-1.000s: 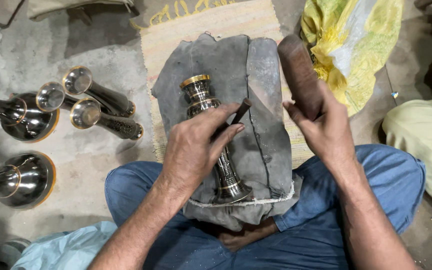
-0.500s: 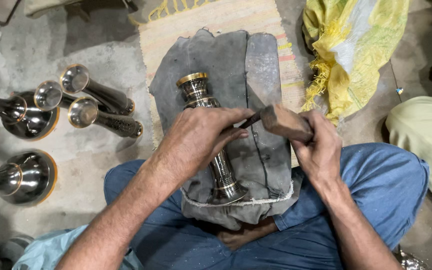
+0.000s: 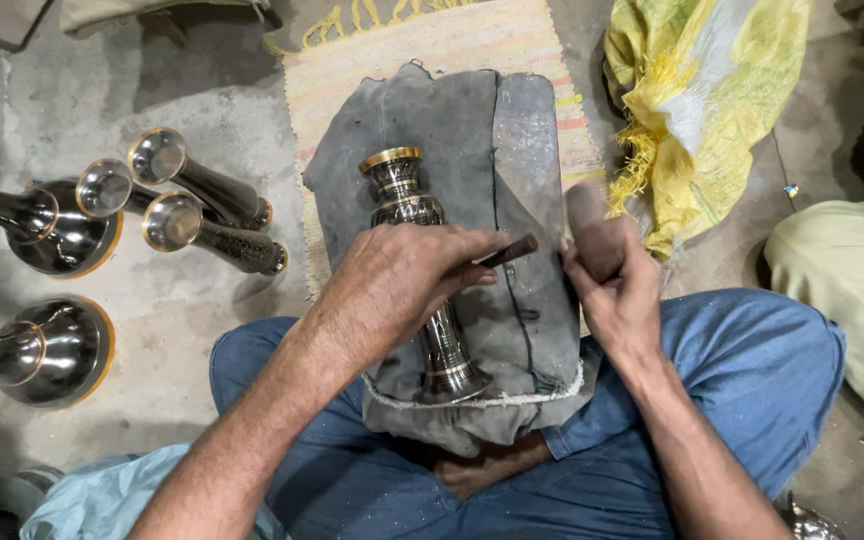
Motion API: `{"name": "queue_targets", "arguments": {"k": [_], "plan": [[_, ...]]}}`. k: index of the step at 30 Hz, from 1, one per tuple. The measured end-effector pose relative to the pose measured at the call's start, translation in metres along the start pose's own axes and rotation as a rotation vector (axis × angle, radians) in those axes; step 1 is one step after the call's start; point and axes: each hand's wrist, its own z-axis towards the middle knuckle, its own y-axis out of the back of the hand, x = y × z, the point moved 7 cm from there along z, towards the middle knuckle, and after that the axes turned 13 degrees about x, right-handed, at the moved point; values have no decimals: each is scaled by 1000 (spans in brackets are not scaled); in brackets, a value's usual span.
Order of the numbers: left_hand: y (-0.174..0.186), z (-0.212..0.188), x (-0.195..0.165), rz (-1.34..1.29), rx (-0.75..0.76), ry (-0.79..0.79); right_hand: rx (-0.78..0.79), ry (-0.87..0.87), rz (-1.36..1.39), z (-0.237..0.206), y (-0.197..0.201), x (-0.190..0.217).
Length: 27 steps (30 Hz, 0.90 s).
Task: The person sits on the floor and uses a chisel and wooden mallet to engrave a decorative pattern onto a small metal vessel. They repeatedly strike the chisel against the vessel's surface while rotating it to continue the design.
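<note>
Vase: dark engraved brass vase (image 3: 422, 270) lies on grey cloth (image 3: 522, 140) across the lap.
Left hand: left hand (image 3: 402, 285) fingers closed round a thin chisel (image 3: 510, 250), pinning the vase.
Right hand: right hand (image 3: 617, 290) gripping a wooden mallet (image 3: 592, 225).
Risk: a skewed blow could skid the chisel, scarring metal.
Change: mallet, down at the chisel before, now stands raised.

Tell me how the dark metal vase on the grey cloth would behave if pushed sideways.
The vase lies on its side and is round, so it would probably roll. Its polished surface looks slippery. The grey cloth and the left hand resting on it likely check that.
</note>
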Motion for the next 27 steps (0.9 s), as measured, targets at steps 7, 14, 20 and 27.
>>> {"name": "queue_targets", "arguments": {"k": [7, 14, 20, 27], "plan": [[-3, -23, 18, -230, -119, 73, -94, -131, -72, -5, 10, 7], [0, -53, 24, -363, -395, 9, -35, 107, -183, -4, 27, 57], [-8, -63, 16, -401, -463, -52, 49, -49, -161, 8, 48, 83], [18, -73, -14, -208, -560, -107, 93, 307, -409, 21, 66, 146]]}}
